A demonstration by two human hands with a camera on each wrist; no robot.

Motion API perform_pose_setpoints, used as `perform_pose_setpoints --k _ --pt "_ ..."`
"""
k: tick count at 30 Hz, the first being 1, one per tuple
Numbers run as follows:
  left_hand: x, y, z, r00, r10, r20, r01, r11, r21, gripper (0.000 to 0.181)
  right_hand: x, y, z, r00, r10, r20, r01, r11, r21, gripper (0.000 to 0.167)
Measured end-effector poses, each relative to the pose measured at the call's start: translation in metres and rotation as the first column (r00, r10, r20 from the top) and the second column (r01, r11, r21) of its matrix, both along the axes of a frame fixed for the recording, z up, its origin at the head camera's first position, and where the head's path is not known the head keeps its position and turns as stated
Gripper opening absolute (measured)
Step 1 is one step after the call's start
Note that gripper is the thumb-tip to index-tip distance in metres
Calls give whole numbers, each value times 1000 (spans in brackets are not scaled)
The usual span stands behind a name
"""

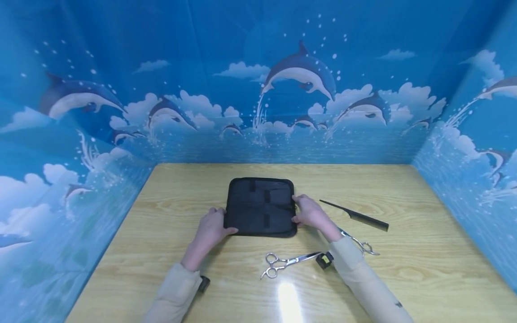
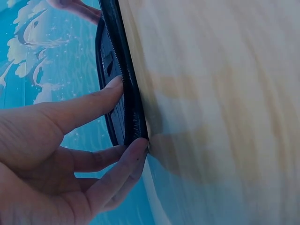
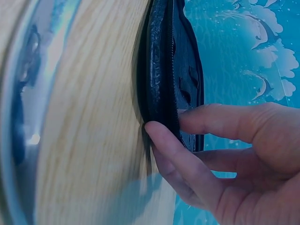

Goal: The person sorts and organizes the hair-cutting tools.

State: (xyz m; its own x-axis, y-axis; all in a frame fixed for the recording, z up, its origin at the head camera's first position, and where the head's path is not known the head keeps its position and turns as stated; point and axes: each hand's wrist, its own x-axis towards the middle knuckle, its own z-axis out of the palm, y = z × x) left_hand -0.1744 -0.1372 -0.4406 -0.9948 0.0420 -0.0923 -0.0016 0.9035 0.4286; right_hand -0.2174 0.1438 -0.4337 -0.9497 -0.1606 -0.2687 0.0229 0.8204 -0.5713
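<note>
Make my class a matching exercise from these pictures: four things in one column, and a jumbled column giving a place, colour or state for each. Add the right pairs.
1. Case
2. Comb
3. Table
4. Backdrop

A. Blue, with dolphins
B. Gripped by left hand and right hand
C. Wood-grained
D. Lying to the right of the right hand

Pairs: 1-B, 2-D, 3-C, 4-A
</note>
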Motion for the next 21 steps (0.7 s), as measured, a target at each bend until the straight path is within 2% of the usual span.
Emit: perform_pose_setpoints --k 6,12,21 --pt "0 5 -2 1000 5 4 -5 1000 -2 71 2 5 0 999 -24 25 25 999 -37 83" --pt "0 10 -1 1000 -23 -10 23 1000 -12 69 4 11 -1 1000 -15 14 15 1000 4 82" --pt "1 17 2 999 -41 -13 41 999 -18 68 9 18 0 1000 -21 12 22 1000 -20 80"
